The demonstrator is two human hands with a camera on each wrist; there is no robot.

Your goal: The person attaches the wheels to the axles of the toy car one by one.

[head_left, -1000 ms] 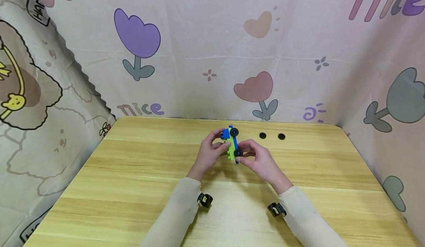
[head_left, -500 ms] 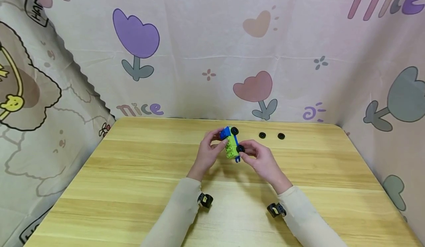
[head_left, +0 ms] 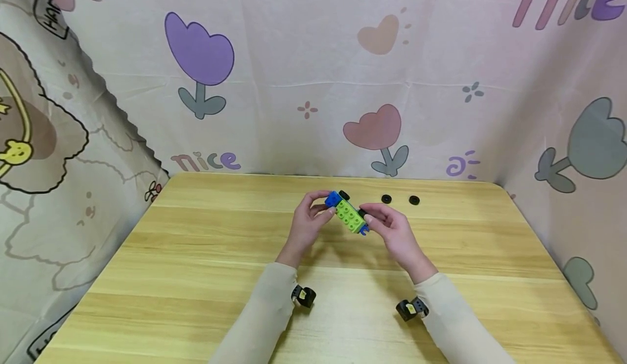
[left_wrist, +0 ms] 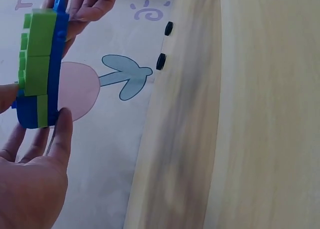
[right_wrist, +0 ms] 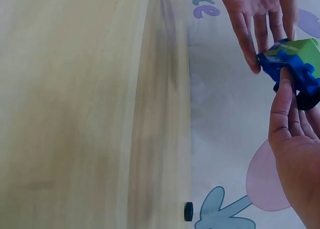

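The left hand (head_left: 307,225) grips the blue end of a lime-green and blue plastic-block toy car (head_left: 349,216), held above the pale wooden desk (head_left: 196,277); the right hand (head_left: 395,233) pinches its other end (two round black wheels (head_left: 386,199) lie beyond).

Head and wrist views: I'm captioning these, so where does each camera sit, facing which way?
Head: on the head, facing forward and down at the table; sleeves, left hand and right hand show.
Left wrist: on that wrist, looking along the left hand at the car; right hand at top.
Right wrist: on that wrist, looking along the right hand at the car; left hand at top.
Both wrist views share the car, cloth and table.
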